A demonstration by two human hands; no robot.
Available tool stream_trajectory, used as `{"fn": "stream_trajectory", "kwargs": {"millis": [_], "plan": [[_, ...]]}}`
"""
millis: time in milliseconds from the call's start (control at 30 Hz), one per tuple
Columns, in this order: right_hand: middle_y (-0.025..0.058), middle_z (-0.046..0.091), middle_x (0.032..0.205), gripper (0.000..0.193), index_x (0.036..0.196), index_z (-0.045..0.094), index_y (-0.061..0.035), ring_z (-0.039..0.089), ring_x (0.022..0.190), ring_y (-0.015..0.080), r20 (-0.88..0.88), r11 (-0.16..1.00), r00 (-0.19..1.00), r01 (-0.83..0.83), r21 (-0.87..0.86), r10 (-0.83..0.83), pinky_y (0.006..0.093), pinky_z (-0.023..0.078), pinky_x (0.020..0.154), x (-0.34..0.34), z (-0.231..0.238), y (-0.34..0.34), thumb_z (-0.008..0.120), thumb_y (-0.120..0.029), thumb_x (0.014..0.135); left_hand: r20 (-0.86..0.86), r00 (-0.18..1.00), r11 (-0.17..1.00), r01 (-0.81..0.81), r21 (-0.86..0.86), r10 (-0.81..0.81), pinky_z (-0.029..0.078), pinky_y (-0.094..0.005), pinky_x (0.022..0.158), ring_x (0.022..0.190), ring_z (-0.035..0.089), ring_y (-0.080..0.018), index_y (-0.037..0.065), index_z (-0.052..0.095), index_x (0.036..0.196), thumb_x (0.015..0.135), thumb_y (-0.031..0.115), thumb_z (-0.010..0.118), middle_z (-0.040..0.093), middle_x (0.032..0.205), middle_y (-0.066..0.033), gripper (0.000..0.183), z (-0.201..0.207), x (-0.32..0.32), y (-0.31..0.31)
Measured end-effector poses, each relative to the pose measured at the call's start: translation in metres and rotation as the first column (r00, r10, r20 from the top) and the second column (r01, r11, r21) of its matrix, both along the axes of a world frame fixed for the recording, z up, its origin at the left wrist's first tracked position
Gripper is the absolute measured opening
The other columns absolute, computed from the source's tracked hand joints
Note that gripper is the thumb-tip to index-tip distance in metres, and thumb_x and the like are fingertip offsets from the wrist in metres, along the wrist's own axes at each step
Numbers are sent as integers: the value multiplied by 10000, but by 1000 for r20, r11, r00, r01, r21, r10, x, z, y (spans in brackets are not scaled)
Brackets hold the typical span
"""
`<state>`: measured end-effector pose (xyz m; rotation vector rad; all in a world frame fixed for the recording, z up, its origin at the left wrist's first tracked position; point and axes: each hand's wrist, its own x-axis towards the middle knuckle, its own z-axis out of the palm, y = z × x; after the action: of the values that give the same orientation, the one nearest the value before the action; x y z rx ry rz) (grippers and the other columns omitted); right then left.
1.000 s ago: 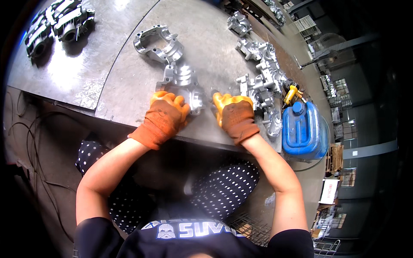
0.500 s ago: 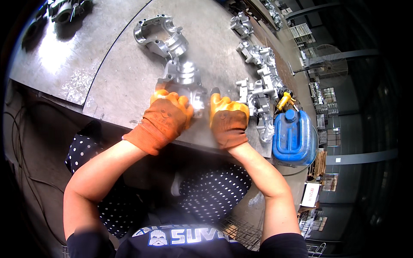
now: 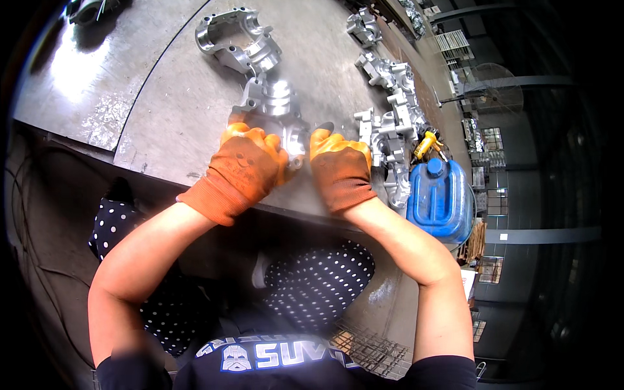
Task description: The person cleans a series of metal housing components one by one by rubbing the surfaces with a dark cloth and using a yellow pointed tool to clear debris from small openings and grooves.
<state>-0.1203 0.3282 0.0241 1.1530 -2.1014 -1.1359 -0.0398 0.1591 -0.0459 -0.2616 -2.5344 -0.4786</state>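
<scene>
A silver metal casting (image 3: 275,97) with curved bearing-like seats lies on the metal table near its front edge. My left hand (image 3: 248,156), in an orange work glove, is closed around the casting's near left part. My right hand (image 3: 339,162), gloved the same way, is a closed fist just right of the casting. A dark rounded end (image 3: 324,126) pokes out above that fist; the rest of what it holds is hidden. Beyond the held casting stands a second silver casting (image 3: 224,53), an open ring-like housing.
Several silver castings (image 3: 383,130) stand in a row along the table's right side. A blue plastic jerrycan (image 3: 437,201) and a yellow tool (image 3: 426,144) sit beside them. Dark parts (image 3: 88,12) lie at the far left. A seam crosses the metal table (image 3: 175,123).
The whole view has shifted slightly, so the table things sit a little higher and further left. My right fist has moved slightly closer to the casting; my left hand keeps its hold.
</scene>
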Motion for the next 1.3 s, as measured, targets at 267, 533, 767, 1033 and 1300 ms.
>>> {"fn": "stream_trajectory", "kwargs": {"millis": [267, 533, 767, 1033, 1300], "plan": [[57, 725, 819, 292, 1117, 641, -38, 710, 751, 222, 340, 962, 905, 199, 188, -254, 384, 490, 642, 7, 23, -17, 644, -172, 858, 42, 992, 993, 119, 16, -120, 475, -425, 855, 820, 625, -250, 153, 674, 758, 744, 381, 786, 620, 811, -27, 254, 8, 5, -22], [145, 735, 825, 193, 996, 628, -23, 751, 812, 310, 598, 888, 698, 120, 444, -394, 430, 549, 672, 9, 59, -44, 648, -126, 833, 109, 963, 967, 239, 94, -248, 479, -423, 910, 896, 630, -259, 123, 683, 791, 650, 305, 804, 629, 870, -43, 260, 17, 19, -52], [154, 752, 926, 490, 1075, 671, -61, 750, 917, 324, 659, 822, 603, -10, 569, -449, 402, 585, 733, 5, 57, -49, 846, -22, 618, 83, 938, 932, 320, 169, -337, 472, -422, 934, 933, 621, -305, 122, 687, 831, 603, 243, 762, 637, 907, -54, 269, 14, 23, -74], [198, 727, 876, 265, 1065, 648, 6, 732, 815, 369, 850, 883, 345, -108, 458, -399, 451, 565, 668, -9, 56, -49, 643, -114, 829, 109, 889, 887, 422, 187, -446, 473, -438, 869, 915, 600, -298, 136, 693, 897, 611, 212, 753, 618, 920, -32, 302, 13, 20, -88], [195, 674, 815, 288, 1047, 581, -86, 659, 818, 438, 974, 980, 175, -109, 164, -143, 523, 511, 720, -27, 32, -18, 698, -204, 812, 146, 875, 882, 436, 178, -462, 468, -426, 878, 911, 592, -285, 143, 695, 906, 592, 160, 754, 617, 924, -19, 320, 21, 19, -91]]}}
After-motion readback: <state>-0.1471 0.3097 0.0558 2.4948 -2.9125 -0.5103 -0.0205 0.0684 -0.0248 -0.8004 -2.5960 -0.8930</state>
